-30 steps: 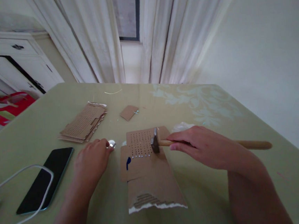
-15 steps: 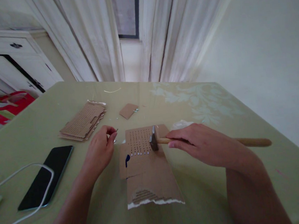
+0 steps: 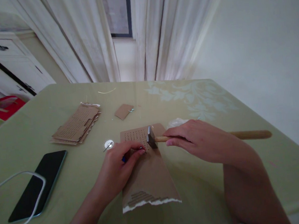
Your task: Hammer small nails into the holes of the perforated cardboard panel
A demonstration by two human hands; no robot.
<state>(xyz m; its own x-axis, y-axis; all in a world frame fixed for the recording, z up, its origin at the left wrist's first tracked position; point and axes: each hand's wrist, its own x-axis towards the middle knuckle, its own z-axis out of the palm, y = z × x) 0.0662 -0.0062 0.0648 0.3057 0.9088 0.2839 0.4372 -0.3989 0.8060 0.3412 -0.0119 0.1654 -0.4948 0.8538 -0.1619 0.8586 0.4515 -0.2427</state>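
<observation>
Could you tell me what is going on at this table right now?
A person's right hand grips a wooden-handled hammer, its head over a perforated cardboard piece. The left hand pinches something small, probably a nail, against the holes beside the hammer head. A phone lies on the left.

Hammer (image 3: pixel 152 138): one. Perforated cardboard sheet (image 3: pixel 146 171): one under the hands. Cardboard stack (image 3: pixel 75 123): one. Small cardboard scrap (image 3: pixel 123 111): one. Phone (image 3: pixel 38 184): one. White cable (image 3: pixel 20 196): one. Small round dish (image 3: pixel 108 144): one.
</observation>
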